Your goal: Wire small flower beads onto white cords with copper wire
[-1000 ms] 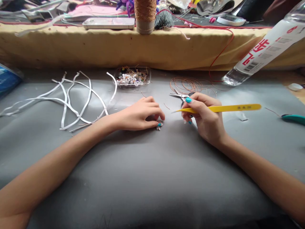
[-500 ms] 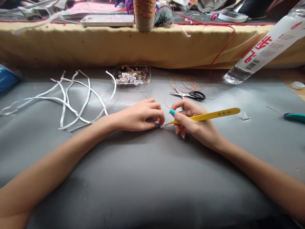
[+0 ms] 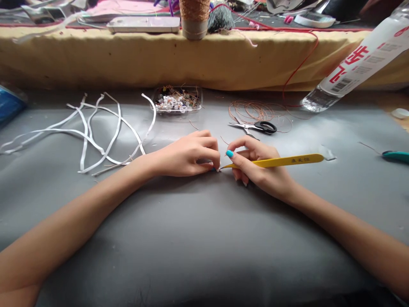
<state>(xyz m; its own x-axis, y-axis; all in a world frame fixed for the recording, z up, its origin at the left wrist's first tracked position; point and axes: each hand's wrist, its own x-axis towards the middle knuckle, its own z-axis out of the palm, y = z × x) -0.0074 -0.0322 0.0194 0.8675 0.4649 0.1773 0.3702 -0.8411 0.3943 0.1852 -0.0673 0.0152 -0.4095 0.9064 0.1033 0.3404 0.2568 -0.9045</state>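
- Piece (image 3: pixel 218 170): in front of the tray (image 3: pixel 166 112) and to its right, mostly hidden; its long axis can't be told.
- Left hand (image 3: pixel 200 155): nearer to the piece, pinching it, in front of the tray.
- Right hand (image 3: pixel 258 166): farther right of the tray, clasping the tweezers (image 3: pixel 281 161), which point left at the piece; contact unclear.

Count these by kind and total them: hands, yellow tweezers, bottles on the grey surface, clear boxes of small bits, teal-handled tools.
Hands, left hand and right hand: 2
Yellow tweezers: 1
Bottle: 1
Clear box of small bits: 1
Teal-handled tool, partly out of frame: 1
Total: 6
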